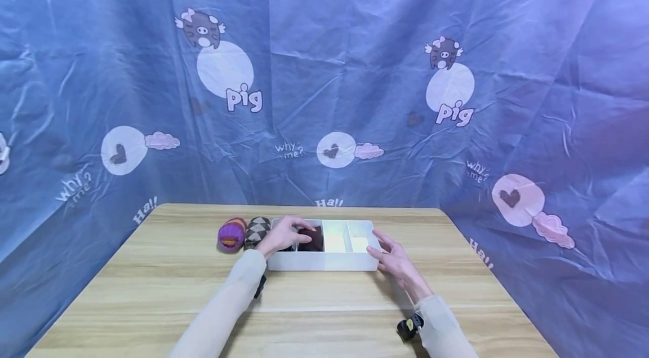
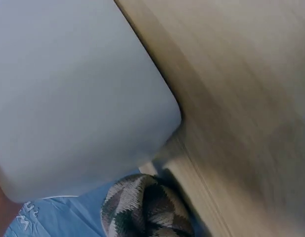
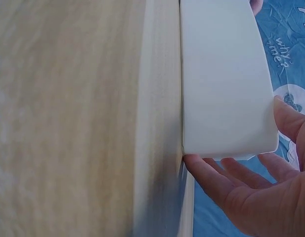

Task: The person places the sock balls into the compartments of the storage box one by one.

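A white divided box (image 1: 322, 261) stands lengthwise on the table. My left hand (image 1: 284, 234) reaches over its left part, with thumb and fingers curved around a dark brown rolled cloth (image 1: 316, 241) in the second compartment from the left. Something dark shows in the leftmost compartment (image 1: 288, 248), mostly hidden by this hand. The two right compartments show bare white floors. My right hand (image 1: 397, 262) holds the box's right end, its thumb at the upper edge and its fingers against the end wall (image 3: 226, 149) in the right wrist view.
Left of the box lie a grey-and-brown diamond-patterned rolled cloth (image 1: 257, 230) and a purple-and-orange rolled cloth (image 1: 232, 235), side by side. The wooden table (image 1: 324, 324) ends at a blue printed curtain (image 1: 324, 87) behind and on both sides.
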A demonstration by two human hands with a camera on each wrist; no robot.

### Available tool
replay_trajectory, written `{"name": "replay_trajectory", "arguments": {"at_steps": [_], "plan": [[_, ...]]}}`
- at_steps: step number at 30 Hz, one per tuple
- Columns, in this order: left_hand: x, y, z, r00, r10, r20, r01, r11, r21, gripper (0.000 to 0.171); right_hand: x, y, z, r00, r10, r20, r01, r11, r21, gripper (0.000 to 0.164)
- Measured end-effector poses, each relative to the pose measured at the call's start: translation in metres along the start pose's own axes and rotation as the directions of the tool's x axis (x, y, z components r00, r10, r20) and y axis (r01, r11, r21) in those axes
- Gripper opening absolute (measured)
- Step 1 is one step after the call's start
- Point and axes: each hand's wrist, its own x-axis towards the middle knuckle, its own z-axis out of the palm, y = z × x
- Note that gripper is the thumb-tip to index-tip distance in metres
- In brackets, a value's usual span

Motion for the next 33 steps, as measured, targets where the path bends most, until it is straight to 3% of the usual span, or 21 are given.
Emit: {"name": "replay_trajectory", "arguments": {"at_steps": [6, 16, 19, 26, 29, 33], "plan": [[-0.0012, -0.0020, -0.0011, 1.000, -0.005, 0.019, 0.006, 1.000, -0.020, 0.027, 0.0009, -0.0005, -0.0010, 1.000, -0.003, 0.011, 0.003, 1.000, 0.019, 0.067], [-0.0034, -0.0008, 0.0028, 0.996, -0.054, -0.067, 0.054, 0.999, -0.005, 0.025, -0.0013, 0.0001, 0.0011, 1.000, 0.000, -0.007, 0.000, 1.000, -0.006, 0.066], [-0.0048, -0.0002, 0.0030, 0.995, -0.044, -0.095, 0.046, 0.999, 0.019, 0.027, -0.0002, -0.0005, 0.0013, 1.000, -0.001, -0.012, 0.001, 1.000, -0.012, 0.066], [-0.0038, -0.0001, 0.0022, 0.997, -0.015, -0.079, 0.024, 0.993, 0.112, 0.027, 0.0000, 0.0001, 0.0007, 1.000, -0.001, -0.020, 0.001, 1.000, -0.004, 0.065], [-0.0029, -0.0009, 0.0022, 0.997, -0.022, -0.070, 0.028, 0.996, 0.090, 0.027, 0.0005, 0.0006, 0.0009, 1.000, -0.003, -0.024, 0.003, 1.000, 0.001, 0.065], [-0.0027, -0.0028, 0.0017, 0.996, -0.040, -0.075, 0.039, 0.999, -0.015, 0.028, 0.0008, 0.0012, 0.0011, 1.000, -0.003, -0.029, 0.003, 1.000, 0.000, 0.064]]}}
